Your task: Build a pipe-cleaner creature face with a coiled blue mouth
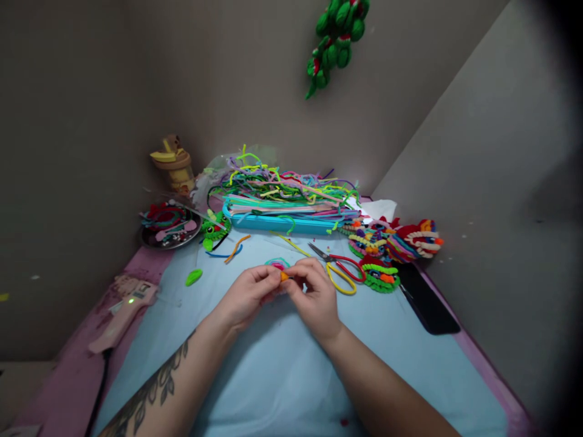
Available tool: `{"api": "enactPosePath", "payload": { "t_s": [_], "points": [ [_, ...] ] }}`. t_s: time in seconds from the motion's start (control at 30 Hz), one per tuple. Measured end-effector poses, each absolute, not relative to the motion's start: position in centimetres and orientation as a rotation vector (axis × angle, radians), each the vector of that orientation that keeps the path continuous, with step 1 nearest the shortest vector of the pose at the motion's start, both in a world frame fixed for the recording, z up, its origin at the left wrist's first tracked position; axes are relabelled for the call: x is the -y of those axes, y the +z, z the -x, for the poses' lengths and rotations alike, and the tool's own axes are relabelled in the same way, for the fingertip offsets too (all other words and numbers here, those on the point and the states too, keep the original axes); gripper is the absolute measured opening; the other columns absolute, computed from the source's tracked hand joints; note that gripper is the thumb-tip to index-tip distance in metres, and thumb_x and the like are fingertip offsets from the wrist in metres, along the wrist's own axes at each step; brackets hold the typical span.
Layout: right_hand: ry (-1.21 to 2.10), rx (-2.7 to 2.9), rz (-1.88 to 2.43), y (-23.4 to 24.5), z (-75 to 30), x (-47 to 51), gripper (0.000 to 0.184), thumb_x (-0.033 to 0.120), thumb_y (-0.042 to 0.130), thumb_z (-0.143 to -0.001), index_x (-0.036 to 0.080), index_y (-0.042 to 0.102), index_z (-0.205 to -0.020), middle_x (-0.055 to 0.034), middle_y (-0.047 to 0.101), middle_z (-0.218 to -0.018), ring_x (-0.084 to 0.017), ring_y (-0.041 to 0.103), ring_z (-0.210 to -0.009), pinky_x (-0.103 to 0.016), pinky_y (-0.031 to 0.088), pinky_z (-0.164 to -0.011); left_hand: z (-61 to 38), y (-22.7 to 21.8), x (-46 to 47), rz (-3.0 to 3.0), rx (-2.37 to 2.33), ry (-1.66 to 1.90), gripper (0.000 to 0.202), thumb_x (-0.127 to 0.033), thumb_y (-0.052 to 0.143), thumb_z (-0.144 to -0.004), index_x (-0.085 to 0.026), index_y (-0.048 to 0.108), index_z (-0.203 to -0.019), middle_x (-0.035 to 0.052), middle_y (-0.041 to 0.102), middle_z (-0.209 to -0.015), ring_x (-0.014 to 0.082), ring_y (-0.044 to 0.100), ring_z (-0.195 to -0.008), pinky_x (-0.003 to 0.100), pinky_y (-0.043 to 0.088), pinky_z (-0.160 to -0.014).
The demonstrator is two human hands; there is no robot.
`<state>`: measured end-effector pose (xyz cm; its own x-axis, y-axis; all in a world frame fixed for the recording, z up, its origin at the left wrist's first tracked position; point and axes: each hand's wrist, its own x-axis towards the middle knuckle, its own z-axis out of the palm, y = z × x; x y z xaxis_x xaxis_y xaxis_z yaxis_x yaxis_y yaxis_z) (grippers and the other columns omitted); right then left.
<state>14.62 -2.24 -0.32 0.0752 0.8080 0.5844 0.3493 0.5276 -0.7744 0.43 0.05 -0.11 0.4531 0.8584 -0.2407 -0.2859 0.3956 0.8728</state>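
Note:
My left hand (254,288) and my right hand (316,297) meet over the blue cloth, fingertips pinched together. Between them is a small orange piece (285,276), mostly covered by the fingers; it looks like fuzzy pipe cleaner. Both hands appear closed on it. Just beyond the fingers shows a pink and teal fuzzy coil (279,263), partly hidden; whether it joins the orange piece I cannot tell. Scissors (339,267) with one red and one yellow handle lie beside my right hand. To the left are loose orange (237,249) and blue pipe cleaners and a green fuzzy leaf shape (194,277).
A blue tray (282,224) heaped with pipe cleaners stands at the back. Several colourful fuzzy figures (380,273) and a black phone (428,300) lie right. On the left are a pink glue gun (127,312) with its cord, a metal bowl (170,243) and a green figure (214,229).

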Motion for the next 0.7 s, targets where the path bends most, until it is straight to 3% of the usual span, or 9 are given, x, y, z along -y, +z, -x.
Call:
{"api": "enactPosePath", "payload": {
  "t_s": [0.33, 0.43, 0.5, 0.6, 0.7],
  "points": [
    [0.428, 1.453, 1.064, -0.54, -14.21, 2.52, 0.008, 0.014, 0.062, -0.079, 0.02, 0.067, -0.076, -0.0009, 0.057, -0.075, -0.013, 0.054, -0.068, -0.025, 0.046, -0.058, -0.84, -0.51, 0.21, -0.724, -0.731, 0.876, 0.034, -0.035, 0.082, -0.059, -0.013, 0.056, -0.064, -0.0041, 0.046, -0.058, 0.0055, 0.039, -0.052, 0.018, 0.027, -0.049],
    [0.508, 1.44, 1.06, -0.77, -14.17, 2.37, 0.007, 0.015, 0.062, -0.079, 0.02, 0.066, -0.077, -0.001, 0.056, -0.076, -0.013, 0.054, -0.068, -0.024, 0.046, -0.058, -0.87, -0.21, 0.27, -0.737, -0.736, 0.865, 0.033, -0.038, 0.079, -0.063, -0.013, 0.057, -0.065, -0.0036, 0.046, -0.058, 0.006, 0.039, -0.052, 0.018, 0.028, -0.048],
    [0.57, 1.442, 1.049, -0.93, -14.28, 2.23, 0.007, 0.017, 0.062, -0.08, 0.021, 0.066, -0.083, -0.0018, 0.055, -0.081, -0.012, 0.054, -0.068, -0.024, 0.047, -0.057, -0.85, -0.06, 0.27, -0.754, -0.747, 0.852, 0.032, -0.04, 0.075, -0.068, -0.013, 0.06, -0.07, -0.0022, 0.048, -0.061, 0.0065, 0.041, -0.055, 0.018, 0.028, -0.049],
    [0.619, 1.47, 1.027, -1.07, -14.65, 2.04, 0.02, 0.02, 0.063, -0.079, 0.022, 0.066, -0.099, -0.0036, 0.054, -0.091, -0.012, 0.053, -0.067, -0.025, 0.047, -0.057, -0.73, 0.07, 0.19, -0.792, -0.756, 0.849, 0.031, -0.041, 0.071, -0.073, -0.012, 0.062, -0.077, -0.0004, 0.051, -0.066, 0.0073, 0.042, -0.057, 0.019, 0.029, -0.05],
    [0.597, 1.532, 0.981, -1.0, -15.03, 1.89, 0.023, 0.02, 0.062, -0.081, 0.023, 0.066, -0.104, -0.0039, 0.053, -0.092, -0.011, 0.052, -0.068, -0.024, 0.046, -0.056, -0.53, 0.15, 0.07, -0.889, -0.787, 0.848, 0.032, -0.044, 0.067, -0.075, -0.012, 0.062, -0.074, -0.0008, 0.049, -0.064, 0.0077, 0.041, -0.056, 0.02, 0.028, -0.05]
  ]
}}
